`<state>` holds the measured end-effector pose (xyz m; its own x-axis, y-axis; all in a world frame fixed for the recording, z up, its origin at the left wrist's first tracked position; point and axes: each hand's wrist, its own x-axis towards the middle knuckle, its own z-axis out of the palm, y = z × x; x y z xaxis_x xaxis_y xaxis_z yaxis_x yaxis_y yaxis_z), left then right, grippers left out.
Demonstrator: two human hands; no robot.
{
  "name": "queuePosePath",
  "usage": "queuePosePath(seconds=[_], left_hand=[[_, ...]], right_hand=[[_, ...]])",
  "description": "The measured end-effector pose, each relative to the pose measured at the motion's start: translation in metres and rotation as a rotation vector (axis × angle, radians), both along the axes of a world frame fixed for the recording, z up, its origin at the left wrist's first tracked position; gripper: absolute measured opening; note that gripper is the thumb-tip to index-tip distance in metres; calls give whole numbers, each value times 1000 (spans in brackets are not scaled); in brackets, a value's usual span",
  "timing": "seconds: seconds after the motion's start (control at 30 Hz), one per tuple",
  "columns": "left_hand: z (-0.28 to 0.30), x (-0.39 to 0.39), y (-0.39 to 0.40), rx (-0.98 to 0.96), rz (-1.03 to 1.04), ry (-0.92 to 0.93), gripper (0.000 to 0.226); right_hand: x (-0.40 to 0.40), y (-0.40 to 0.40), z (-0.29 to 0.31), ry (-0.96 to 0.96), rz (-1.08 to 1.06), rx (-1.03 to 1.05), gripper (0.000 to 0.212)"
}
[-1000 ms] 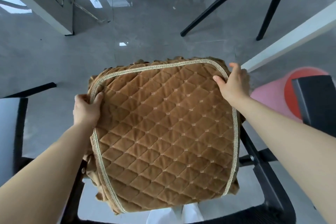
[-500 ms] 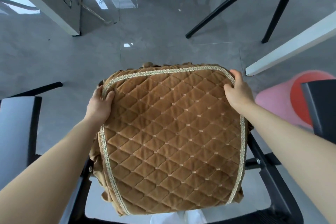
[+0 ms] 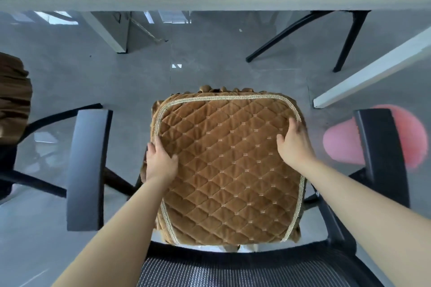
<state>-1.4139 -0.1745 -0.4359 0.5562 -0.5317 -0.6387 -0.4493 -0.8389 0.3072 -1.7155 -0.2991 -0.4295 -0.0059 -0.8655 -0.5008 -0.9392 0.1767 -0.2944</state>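
A brown quilted seat cushion cover [image 3: 228, 165] with pale braid trim lies over the seat of a black office chair, right below me. My left hand [image 3: 161, 161] rests on its left edge, thumb spread on top and outer fingers down the side. My right hand [image 3: 293, 142] lies palm down on the top near the far right corner, fingertips at the trim. Neither hand holds anything else.
The chair's black armrests [image 3: 88, 170] [image 3: 382, 158] flank the seat, and its mesh backrest [image 3: 233, 272] is nearest me. A pink and red stool [image 3: 345, 137] stands at right. Brown cloth [image 3: 14, 86] hangs at far left. A desk edge [image 3: 210, 0], black chair legs [image 3: 303, 32] and a white beam [image 3: 373, 70] lie ahead.
The cushion cover has come down from a tilted, held-up pose to lie flat on the seat. Both hands moved from gripping its side edges to resting on top. The view has pulled back.
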Motion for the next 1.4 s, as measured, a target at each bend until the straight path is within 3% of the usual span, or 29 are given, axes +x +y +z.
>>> queuePosePath(seconds=[0.1,0.2,0.3,0.6,0.83,1.07,1.4], left_hand=[[39,-27,36,68,-30,113,78],[94,-52,74,-7,-69,170,64],[152,-62,110,-142,39,201,51],[305,-28,235,-477,362,182,25],[344,76,410,-545,590,79,26],[366,177,528,-574,782,-59,20],[379,328,536,-594,871,-121,18]], right_hand=[[9,37,43,-46,32,110,63],[21,87,101,-56,214,208,61],[41,139,164,-121,408,280,61],[140,276,299,-270,490,164,51],[275,384,348,-353,679,133,42],[411,487,374,-433,807,217,40],[541,469,389,-449,886,155,36]])
